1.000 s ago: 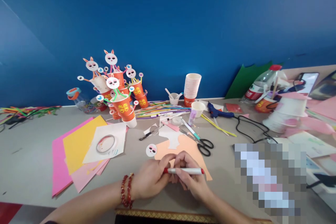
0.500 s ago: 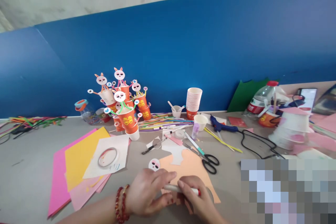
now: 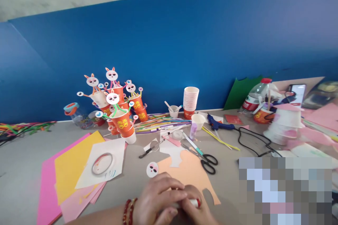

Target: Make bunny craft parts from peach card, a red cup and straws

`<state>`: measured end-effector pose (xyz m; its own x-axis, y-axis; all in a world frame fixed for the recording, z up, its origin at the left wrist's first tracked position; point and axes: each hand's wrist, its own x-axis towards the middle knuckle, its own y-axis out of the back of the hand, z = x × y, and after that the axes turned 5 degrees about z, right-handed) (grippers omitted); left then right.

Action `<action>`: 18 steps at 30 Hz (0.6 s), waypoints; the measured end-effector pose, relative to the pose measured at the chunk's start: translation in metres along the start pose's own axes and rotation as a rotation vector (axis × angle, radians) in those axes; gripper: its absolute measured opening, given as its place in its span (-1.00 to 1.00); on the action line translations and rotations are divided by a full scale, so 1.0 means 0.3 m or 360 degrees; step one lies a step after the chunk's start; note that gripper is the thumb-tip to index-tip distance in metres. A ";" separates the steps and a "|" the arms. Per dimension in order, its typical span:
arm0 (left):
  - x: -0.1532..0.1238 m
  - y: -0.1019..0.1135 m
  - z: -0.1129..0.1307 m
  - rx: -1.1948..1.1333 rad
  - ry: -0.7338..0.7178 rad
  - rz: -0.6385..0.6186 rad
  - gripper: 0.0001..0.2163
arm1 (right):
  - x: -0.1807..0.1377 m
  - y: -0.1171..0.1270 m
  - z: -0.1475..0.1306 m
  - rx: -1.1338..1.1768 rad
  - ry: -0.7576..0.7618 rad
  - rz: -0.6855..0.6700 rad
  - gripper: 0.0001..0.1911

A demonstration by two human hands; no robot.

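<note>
My left hand, with a red bead bracelet at the wrist, is closed over a white marker with a red end at the bottom of the view. My right hand grips the same marker from the right, fingers curled. Both hands rest on a peach paper sheet with a cut-out notch. A small round bunny face cut-out lies just left of that sheet.
Orange paper cups with bunny heads stand at the back left. A tape ring lies on white paper over yellow and pink sheets. Scissors, a stack of cups, a blue glue gun with cord, and a bottle lie beyond.
The view has tilted upward, so my hands sit lower in frame. My left hand has closed further over the marker, covering most of its white barrel.
</note>
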<state>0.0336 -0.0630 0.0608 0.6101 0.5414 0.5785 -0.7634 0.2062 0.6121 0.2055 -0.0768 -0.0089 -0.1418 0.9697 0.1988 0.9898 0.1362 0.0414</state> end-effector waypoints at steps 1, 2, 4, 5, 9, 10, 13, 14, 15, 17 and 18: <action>0.003 -0.005 -0.006 0.0028 0.0023 0.0011 -0.63 | 0.006 0.002 -0.002 0.0024 -0.0034 -0.0026 -0.39; 0.004 -0.010 -0.015 0.0077 0.0067 0.0015 -0.63 | 0.014 0.006 -0.005 0.0055 -0.0076 -0.0068 -0.39; 0.006 -0.011 -0.042 0.0218 0.0176 -0.0010 -0.65 | 0.035 0.015 -0.011 0.0127 -0.0158 -0.0142 -0.40; 0.005 -0.006 -0.061 0.0284 0.0194 -0.0052 -0.67 | 0.046 0.020 -0.015 0.0165 -0.0185 -0.0155 -0.41; -0.001 0.069 -0.178 0.0594 -0.0024 -0.0138 -0.81 | 0.089 0.036 -0.037 0.0311 -0.0276 -0.0090 -0.45; 0.000 0.096 -0.217 0.0760 0.0075 -0.0022 -0.82 | 0.099 0.038 -0.043 0.0318 -0.0306 -0.0067 -0.46; 0.012 0.160 -0.344 0.1102 0.0532 0.0122 -0.77 | 0.121 0.038 -0.055 0.0244 -0.0344 0.0046 -0.50; 0.018 0.170 -0.385 0.1130 0.0564 0.0123 -0.76 | 0.126 0.037 -0.056 0.0211 -0.0331 0.0072 -0.50; 0.024 0.175 -0.423 0.1158 0.0588 0.0128 -0.76 | 0.129 0.037 -0.055 0.0177 -0.0309 0.0083 -0.49; 0.035 0.172 -0.481 0.1198 0.0616 0.0121 -0.75 | 0.130 0.040 -0.051 0.0094 -0.0250 0.0075 -0.48; 0.038 0.166 -0.500 0.1210 0.0619 0.0115 -0.74 | 0.129 0.043 -0.047 0.0048 -0.0216 0.0081 -0.48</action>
<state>-0.0293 0.0757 0.0171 0.3432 0.8020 0.4890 -0.3629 -0.3670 0.8565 0.2125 -0.0405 0.0132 -0.0902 0.9938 0.0654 0.9959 0.0901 0.0044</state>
